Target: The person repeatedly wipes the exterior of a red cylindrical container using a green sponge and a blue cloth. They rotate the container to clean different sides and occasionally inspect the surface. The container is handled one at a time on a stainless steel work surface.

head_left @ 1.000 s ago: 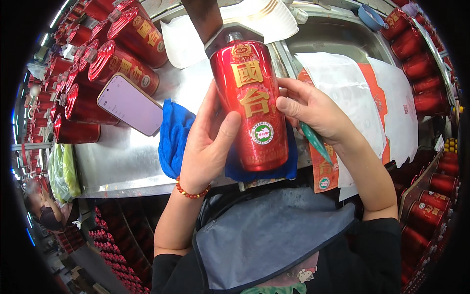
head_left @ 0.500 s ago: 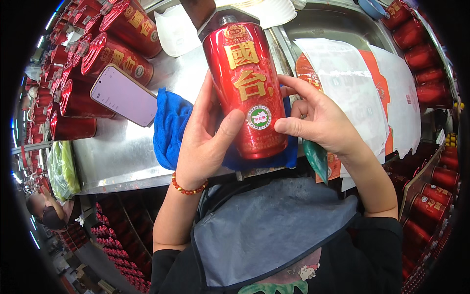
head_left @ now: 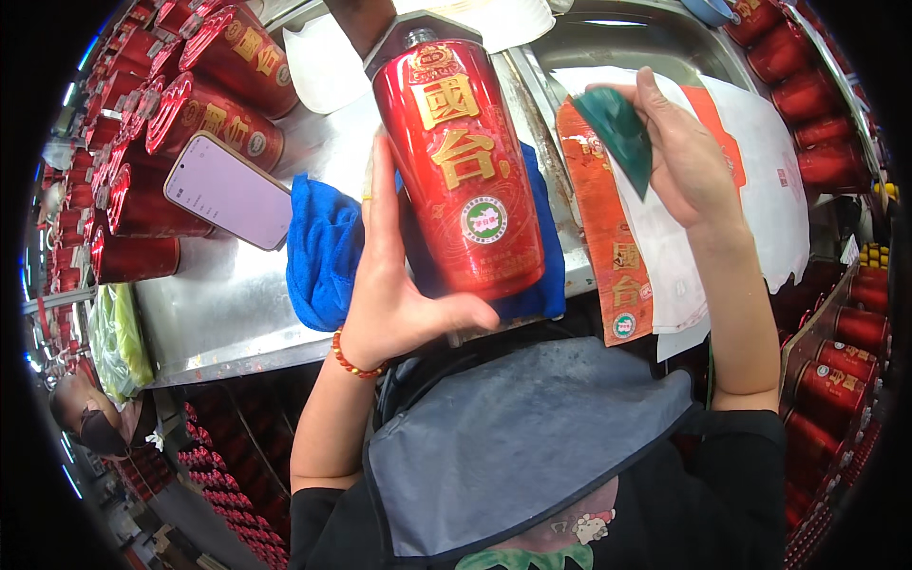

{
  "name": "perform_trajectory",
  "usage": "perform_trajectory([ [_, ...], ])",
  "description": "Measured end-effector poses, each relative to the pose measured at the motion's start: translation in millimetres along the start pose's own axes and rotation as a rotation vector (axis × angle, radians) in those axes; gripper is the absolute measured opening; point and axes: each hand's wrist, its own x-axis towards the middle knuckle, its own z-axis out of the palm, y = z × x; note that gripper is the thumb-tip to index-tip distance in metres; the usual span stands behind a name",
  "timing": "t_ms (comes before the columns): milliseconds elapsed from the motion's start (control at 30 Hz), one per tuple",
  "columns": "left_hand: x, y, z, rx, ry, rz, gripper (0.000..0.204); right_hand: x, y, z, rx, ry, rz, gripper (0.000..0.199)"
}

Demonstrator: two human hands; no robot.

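Observation:
A tapered red bottle [head_left: 465, 218] with gold lettering and a round white-and-green badge lies on a blue cloth [head_left: 323, 242], its neck end at a metal holder [head_left: 446, 33]. My left hand [head_left: 394, 266] is alongside the bottle's left flank, fingers stretched and thumb spread apart; whether it presses on the bottle, I cannot tell. Off to the right, my right hand [head_left: 686, 157] grips a thin, pointed green scraper [head_left: 619, 133], slightly blurred. Beneath that hand are white backing sheets [head_left: 750, 209] and a red-orange printed label sheet [head_left: 608, 228].
A phone with a lit screen [head_left: 233, 190] leans by several red bottles [head_left: 214, 123] on the left of the metal table [head_left: 218, 328]. More red bottles [head_left: 822, 104] stack along the right. Far left, a person [head_left: 90, 413] sits beyond a green plastic bag [head_left: 119, 342].
My right hand has left the bottle and moved right and up with the scraper, over the sheets. The left hand's thumb has come off the bottle's face. The view has shifted slightly.

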Motion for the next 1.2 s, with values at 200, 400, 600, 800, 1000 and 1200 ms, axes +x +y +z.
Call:
perform_trajectory([
  [200,-0.1,-6.3,5.0,0.393,0.055,0.151,0.155,-35.8,-26.3,24.0,-0.272,-0.361,-0.406,0.033],
  [400,1.4,-14.4,8.6,0.306,0.084,0.225,0.145,-58.4,-16.4,28.5,-0.873,-0.398,-1.038,0.039],
  [600,2.6,-10.9,5.0,0.401,0.065,0.251,0.144,-81.6,-18.5,18.5,-0.816,-0.457,-0.831,0.029],
  [800,5.1,-17.0,3.6,0.323,0.066,0.299,0.143,-81.2,-5.6,25.5,-0.766,-0.456,-0.892,0.041],
  [1000,0.7,-13.2,10.2,0.389,0.152,0.3,0.138,-93.6,-24.8,47.3,-0.946,-0.209,-0.877,0.039],
  [1200,-0.8,-7.8,17.0,0.415,0.224,0.312,0.133,-109.0,-35.0,61.7,-1.059,-0.403,-0.838,0.043],
])
